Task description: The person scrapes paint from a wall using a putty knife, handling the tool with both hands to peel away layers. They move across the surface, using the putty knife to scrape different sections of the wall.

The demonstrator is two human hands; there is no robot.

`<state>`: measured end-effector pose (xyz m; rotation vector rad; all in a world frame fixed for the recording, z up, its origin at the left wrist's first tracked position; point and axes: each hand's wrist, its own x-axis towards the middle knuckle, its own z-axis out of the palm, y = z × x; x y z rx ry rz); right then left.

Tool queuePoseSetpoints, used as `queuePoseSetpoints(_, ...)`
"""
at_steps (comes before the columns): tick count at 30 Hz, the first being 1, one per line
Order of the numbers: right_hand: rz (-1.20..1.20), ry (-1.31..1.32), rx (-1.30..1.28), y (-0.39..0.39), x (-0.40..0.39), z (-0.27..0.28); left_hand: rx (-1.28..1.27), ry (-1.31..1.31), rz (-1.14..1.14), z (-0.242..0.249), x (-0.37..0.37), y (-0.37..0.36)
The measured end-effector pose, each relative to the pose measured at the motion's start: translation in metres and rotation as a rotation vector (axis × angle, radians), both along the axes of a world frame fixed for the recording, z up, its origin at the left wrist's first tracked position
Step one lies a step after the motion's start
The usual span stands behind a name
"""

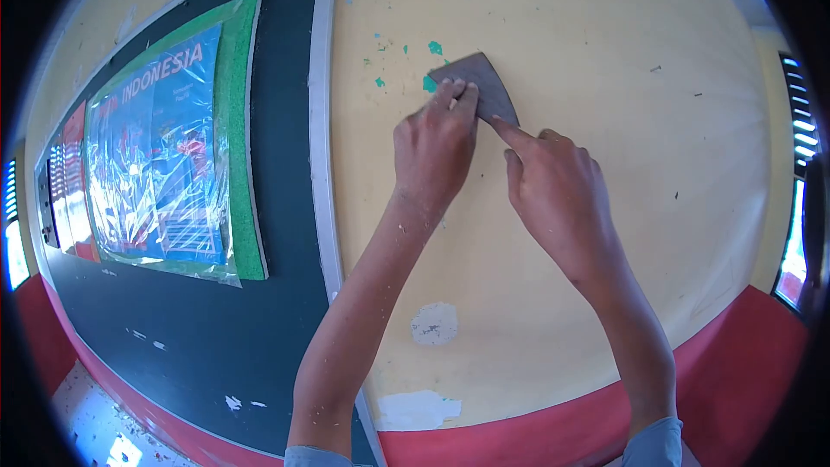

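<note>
A dark grey sheet of sandpaper (486, 85) lies against the cream wall (622, 173), its outer edge curved. My left hand (439, 140) presses it to the wall with bent fingers near its left side. With the index finger stretched out, my right hand (558, 175) holds the sheet at its lower right corner; the thumb stays apart from it and the other fingers are curled and partly hidden. Green paint patches (435, 48) show just above and left of the sheet, one partly covered by it.
Left of me is a dark green board (290, 164) with a pale frame (322, 121) and a plastic-covered poster (156, 147). Whitish patches (434, 324) mark the lower wall above a red band (519, 441). Louvred windows (800, 121) stand at the far sides.
</note>
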<state>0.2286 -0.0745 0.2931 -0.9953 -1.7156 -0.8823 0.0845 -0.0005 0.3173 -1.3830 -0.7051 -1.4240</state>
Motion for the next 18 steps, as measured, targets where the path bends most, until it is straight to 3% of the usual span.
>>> queuePoseSetpoints(7, -0.016, -0.004, -0.053, -0.015, -0.005, 0.001, 0.084, 0.052, -0.063, -0.007, -0.008, 0.005)
queuePoseSetpoints(18, -0.051, -0.009, -0.099, -0.020, 0.000, 0.005, 0.012, 0.011, -0.019, -0.013, 0.000, 0.004)
